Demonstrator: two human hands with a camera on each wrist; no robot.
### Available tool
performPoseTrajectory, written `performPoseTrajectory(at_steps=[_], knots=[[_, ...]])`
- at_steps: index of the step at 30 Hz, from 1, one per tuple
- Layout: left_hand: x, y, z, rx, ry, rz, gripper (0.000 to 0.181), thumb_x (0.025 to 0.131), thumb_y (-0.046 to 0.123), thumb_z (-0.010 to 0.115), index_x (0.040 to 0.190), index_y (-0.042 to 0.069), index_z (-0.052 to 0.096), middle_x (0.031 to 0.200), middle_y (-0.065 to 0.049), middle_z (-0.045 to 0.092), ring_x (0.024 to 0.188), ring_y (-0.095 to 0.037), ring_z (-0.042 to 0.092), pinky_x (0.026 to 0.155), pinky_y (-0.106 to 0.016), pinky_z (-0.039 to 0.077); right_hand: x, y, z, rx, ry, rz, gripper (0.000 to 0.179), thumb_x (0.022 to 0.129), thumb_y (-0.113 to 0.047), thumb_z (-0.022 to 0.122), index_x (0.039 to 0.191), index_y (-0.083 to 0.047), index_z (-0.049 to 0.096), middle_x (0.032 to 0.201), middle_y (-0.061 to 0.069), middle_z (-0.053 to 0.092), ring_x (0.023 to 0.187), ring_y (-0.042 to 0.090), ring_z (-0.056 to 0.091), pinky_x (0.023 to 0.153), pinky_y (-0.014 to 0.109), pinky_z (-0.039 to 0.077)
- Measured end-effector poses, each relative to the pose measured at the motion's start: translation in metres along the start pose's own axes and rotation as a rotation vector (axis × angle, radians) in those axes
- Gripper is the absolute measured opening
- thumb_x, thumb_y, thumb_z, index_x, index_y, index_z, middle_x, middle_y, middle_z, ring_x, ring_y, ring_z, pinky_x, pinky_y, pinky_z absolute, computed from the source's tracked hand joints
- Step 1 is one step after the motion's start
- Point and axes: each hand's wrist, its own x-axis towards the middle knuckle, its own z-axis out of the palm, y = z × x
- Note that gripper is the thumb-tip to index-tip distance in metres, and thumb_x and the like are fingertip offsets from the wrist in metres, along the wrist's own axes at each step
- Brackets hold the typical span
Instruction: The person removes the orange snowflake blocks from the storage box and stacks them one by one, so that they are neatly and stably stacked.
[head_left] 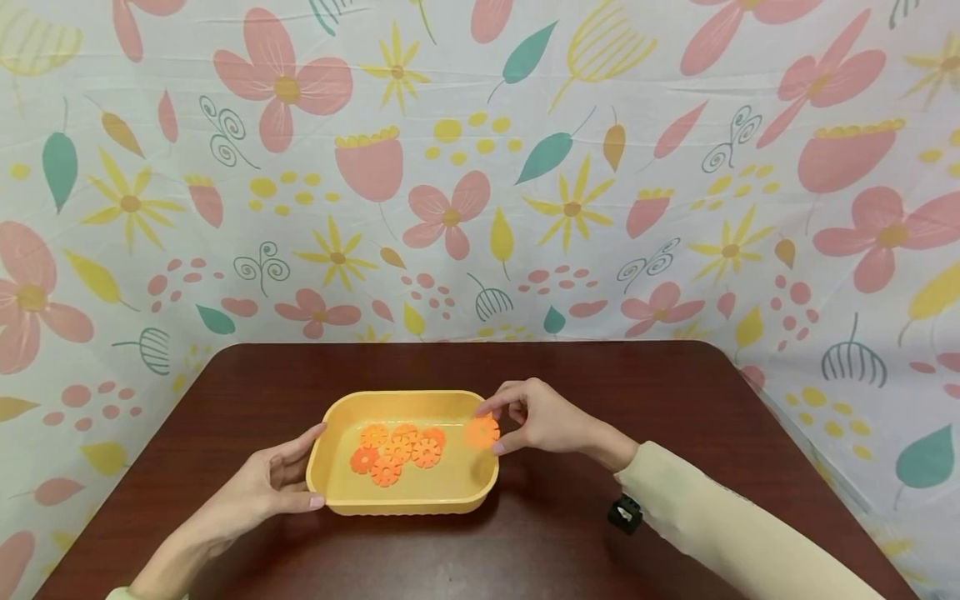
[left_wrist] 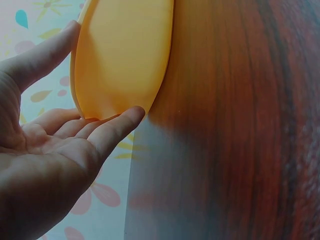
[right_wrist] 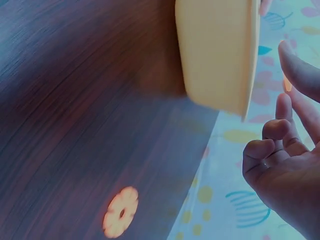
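The orange notched disc (head_left: 482, 432) is being pinched between the thumb and fingers of the right hand (head_left: 546, 419), over the right end of the yellow plastic tray (head_left: 405, 507). The left hand (head_left: 251, 492) is gripping the tray's left end between thumb and fingers. Inside the tray, a cluster of similar discs (head_left: 400, 457) is lying; they are overlapping, so their exact number is hard to count. A small black device (head_left: 625, 514) is showing below the pale sleeve (head_left: 686, 496), bearing a whitish mark too small for reading. In the right wrist view, the hand is hiding nearly all of the pinched disc, while one loose disc (right_wrist: 131, 200) is lying on the wooden table (right_wrist: 75, 100). In the left wrist view, the frame's upper edge is cutting off the tray.
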Motion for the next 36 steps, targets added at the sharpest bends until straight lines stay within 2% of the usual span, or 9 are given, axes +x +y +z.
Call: performPoseTrajectory(at_steps=[11, 20, 28, 32, 36], knots=[[-0.001, 0.0, 0.0, 0.008, 0.002, 0.025, 0.094, 0.096, -0.004, 0.073, 0.167, -0.002, 0.011, 0.169, -0.03, 0.014, 0.135, -0.025, 0.057, 0.097, -0.036, 0.056, -0.023, 0.018, -0.02, -0.031, 0.046, 0.082, 0.04, 0.079, -0.003, 0.093, 0.117, -0.009, 0.08, 0.095, 0.017, 0.062, 0.073, 0.024, 0.046, 0.064, 0.027, 0.038], [0.0, -0.002, 0.0, 0.003, -0.026, 0.019, 0.095, 0.096, -0.005, 0.072, 0.167, -0.002, 0.009, 0.169, -0.031, 0.009, 0.135, -0.033, 0.057, 0.097, -0.038, 0.056, -0.045, 0.03, -0.031, -0.045, 0.082, 0.145, 0.04, 0.08, -0.004, 0.092, 0.117, -0.009, 0.08, 0.097, 0.012, 0.065, 0.083, 0.043, 0.051, 0.066, 0.028, 0.041], [0.0, -0.004, 0.0, 0.003, -0.025, 0.022, 0.095, 0.096, -0.005, 0.071, 0.167, -0.002, 0.009, 0.169, -0.032, 0.011, 0.135, -0.03, 0.057, 0.097, -0.038, 0.056, -0.061, 0.044, -0.036, -0.055, 0.129, 0.168, 0.037, 0.081, -0.007, 0.092, 0.116, -0.009, 0.08, 0.096, 0.019, 0.064, 0.076, 0.032, 0.05, 0.065, 0.028, 0.041], [0.0, -0.003, 0.0, 0.005, -0.02, 0.024, 0.096, 0.095, -0.005, 0.072, 0.168, -0.001, 0.009, 0.169, -0.032, 0.012, 0.134, -0.032, 0.058, 0.097, -0.038, 0.056, -0.068, 0.051, -0.042, -0.056, 0.16, 0.168, 0.036, 0.081, -0.007, 0.092, 0.115, -0.009, 0.08, 0.094, 0.017, 0.063, 0.072, 0.024, 0.049, 0.062, 0.029, 0.041], [0.001, -0.001, -0.001, -0.002, -0.019, 0.013, 0.097, 0.095, -0.005, 0.073, 0.168, -0.001, 0.009, 0.168, -0.032, 0.013, 0.133, -0.038, 0.058, 0.096, -0.038, 0.056, -0.076, 0.059, -0.047, -0.049, 0.179, 0.189, 0.037, 0.081, -0.008, 0.092, 0.116, -0.008, 0.08, 0.095, 0.014, 0.064, 0.071, 0.023, 0.049, 0.062, 0.027, 0.041]])
